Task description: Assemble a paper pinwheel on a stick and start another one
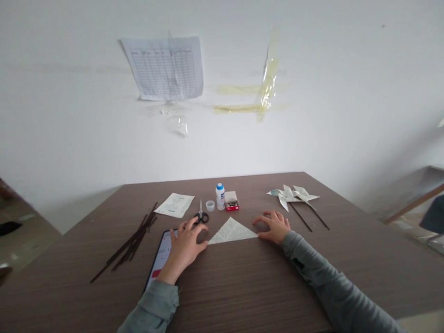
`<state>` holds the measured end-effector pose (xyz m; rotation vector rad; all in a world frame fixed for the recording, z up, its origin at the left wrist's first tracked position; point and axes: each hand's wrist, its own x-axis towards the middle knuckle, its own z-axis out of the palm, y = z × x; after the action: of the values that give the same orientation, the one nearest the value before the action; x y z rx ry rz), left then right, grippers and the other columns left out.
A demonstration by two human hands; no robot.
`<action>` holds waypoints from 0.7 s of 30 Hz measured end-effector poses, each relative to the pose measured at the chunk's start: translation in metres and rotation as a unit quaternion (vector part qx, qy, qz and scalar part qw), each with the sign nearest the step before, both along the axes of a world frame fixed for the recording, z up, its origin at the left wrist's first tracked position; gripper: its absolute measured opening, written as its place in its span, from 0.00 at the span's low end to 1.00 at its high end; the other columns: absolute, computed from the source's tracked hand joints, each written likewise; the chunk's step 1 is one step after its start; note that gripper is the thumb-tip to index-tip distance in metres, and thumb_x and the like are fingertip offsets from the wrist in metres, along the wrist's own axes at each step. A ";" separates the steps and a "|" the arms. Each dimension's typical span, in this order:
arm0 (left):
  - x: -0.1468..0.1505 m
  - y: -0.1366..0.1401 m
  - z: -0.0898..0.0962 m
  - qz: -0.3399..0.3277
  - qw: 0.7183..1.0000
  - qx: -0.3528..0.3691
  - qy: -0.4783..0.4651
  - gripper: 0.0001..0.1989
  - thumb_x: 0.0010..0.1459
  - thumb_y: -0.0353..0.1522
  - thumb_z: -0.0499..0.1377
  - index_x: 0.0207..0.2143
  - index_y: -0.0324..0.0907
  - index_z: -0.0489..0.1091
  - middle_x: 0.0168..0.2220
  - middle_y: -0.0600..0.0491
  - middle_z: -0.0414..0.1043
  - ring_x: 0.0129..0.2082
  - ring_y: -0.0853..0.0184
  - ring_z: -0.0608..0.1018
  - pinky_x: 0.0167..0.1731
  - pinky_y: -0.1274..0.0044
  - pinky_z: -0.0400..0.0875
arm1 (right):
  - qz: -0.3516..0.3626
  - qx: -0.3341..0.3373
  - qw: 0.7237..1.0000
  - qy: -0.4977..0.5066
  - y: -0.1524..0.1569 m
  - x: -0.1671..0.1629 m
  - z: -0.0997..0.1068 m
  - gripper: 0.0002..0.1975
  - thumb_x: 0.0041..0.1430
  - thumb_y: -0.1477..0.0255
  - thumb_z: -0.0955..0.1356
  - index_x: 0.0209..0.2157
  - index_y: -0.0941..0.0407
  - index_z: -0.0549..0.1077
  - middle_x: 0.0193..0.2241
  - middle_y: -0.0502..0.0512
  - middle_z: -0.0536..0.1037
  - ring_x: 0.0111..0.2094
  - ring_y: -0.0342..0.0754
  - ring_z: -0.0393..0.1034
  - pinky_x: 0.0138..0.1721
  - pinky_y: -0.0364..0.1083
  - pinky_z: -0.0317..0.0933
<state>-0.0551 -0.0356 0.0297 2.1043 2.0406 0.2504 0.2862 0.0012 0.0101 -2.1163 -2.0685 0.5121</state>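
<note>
A printed sheet of paper [233,231], folded into a triangle, lies flat on the table with its point facing the wall. At its left corner rests the thumb of my left hand [187,243]; the other fingers are spread above the table. My right hand [274,227] has its thumb at the right corner, with the index finger apart from it and curved. Partly under my left hand and wrist is a phone [160,259] with a lit screen. Black-handled scissors [201,215] lie just beyond my left fingers.
Past the paper stand a small clear cup [210,206], a white bottle with a blue cap [220,196] and an open red box of pins [232,205]. Dark sticks [133,240] and paper sheets [174,205] lie left. Two paper pinwheels [289,196] lie right.
</note>
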 end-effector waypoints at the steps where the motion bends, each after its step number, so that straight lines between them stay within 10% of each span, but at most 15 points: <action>1: 0.000 0.000 0.000 0.000 1.000 0.002 -0.001 0.22 0.73 0.29 0.72 0.63 0.59 0.92 0.90 0.45 0.73 0.90 0.30 0.71 0.85 0.24 0.63 | -0.002 0.003 1.000 -0.004 0.000 0.001 -0.001 0.30 0.68 0.67 0.82 0.69 0.34 0.93 0.86 0.58 0.76 0.91 0.82 0.58 0.87 0.84 0.59; 21: 0.037 -0.007 -0.014 -0.027 0.999 0.045 -0.016 0.21 0.76 0.32 0.71 0.66 0.54 0.95 0.82 0.41 0.83 0.85 0.34 0.78 0.87 0.34 0.67 | 0.103 0.056 0.993 0.029 -0.003 -0.015 -0.013 0.25 0.78 0.63 0.80 0.72 0.37 0.93 0.79 0.62 0.84 0.86 0.75 0.65 0.89 0.79 0.56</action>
<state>-0.0182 -0.0423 0.0157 2.1881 1.9867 0.3716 0.2712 -0.0016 -0.0033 -1.8172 -2.2385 0.4629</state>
